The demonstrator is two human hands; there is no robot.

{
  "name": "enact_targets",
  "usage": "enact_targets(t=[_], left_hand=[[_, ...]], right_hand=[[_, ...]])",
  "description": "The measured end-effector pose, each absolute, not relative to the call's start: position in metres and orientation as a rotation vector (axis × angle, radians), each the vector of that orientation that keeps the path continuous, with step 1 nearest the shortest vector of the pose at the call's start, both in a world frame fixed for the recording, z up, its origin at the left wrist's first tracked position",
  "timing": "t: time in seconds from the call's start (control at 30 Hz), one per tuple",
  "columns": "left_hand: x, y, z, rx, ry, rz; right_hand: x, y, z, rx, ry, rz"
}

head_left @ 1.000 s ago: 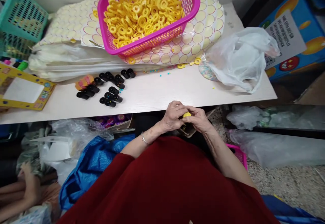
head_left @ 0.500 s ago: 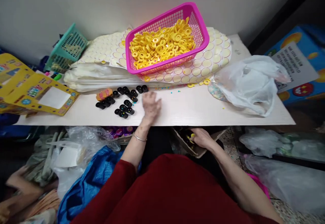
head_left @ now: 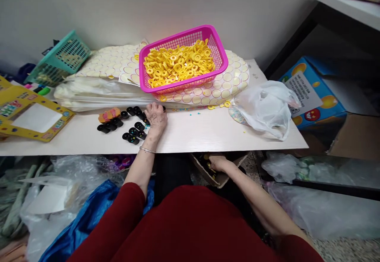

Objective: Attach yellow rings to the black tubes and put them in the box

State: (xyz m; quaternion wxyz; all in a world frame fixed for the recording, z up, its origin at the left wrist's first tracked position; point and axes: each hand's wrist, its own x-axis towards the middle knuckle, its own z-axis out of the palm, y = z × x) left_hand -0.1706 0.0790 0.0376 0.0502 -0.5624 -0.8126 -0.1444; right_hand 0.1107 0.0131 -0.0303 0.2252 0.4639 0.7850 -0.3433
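Note:
On the table, my left hand (head_left: 156, 116) is closed with curled fingers over a small black cylinder (head_left: 164, 108), part of which shows beside the fingers. Several more black cylinders (head_left: 139, 126) stand and lie just left of it, some with coloured beads in their tops. An orange and pink piece (head_left: 109, 114) lies among them. Below the table edge, my right hand (head_left: 218, 162) reaches into a cardboard box (head_left: 223, 181) with dark and yellow pieces inside. The table edge and the box hide most of its fingers.
A pink basket (head_left: 223, 58) of yellow rings rests on sheets with printed circles (head_left: 237, 72) at the back. A white plastic bag (head_left: 264, 107) lies right, a yellow carton (head_left: 56, 121) left. A teal basket (head_left: 63, 56) leans behind. Tiny beads dot the table.
The left hand, apart from the cylinders before, has moved onto them and closed. The right hand has gone deeper into the box. The camera view has turned to the right.

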Motion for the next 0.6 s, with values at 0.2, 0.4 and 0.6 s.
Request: enact_targets(t=[0.2,0.4,0.6], left_hand=[[-0.138,0.067,0.021,-1.967,-2.421,-1.035],[-0.086,0.063,-0.009,-2.182,-2.483,-1.384],[-0.072,0.065,-0.017,-2.162,-2.374,-1.398]], right_hand=[[0.124,0.027,0.021,1.036,2.211,-1.433],[0.096,0.114,0.026,1.866,2.856,-0.906],[0.076,0.162,0.007,1.989,2.804,-0.243]])
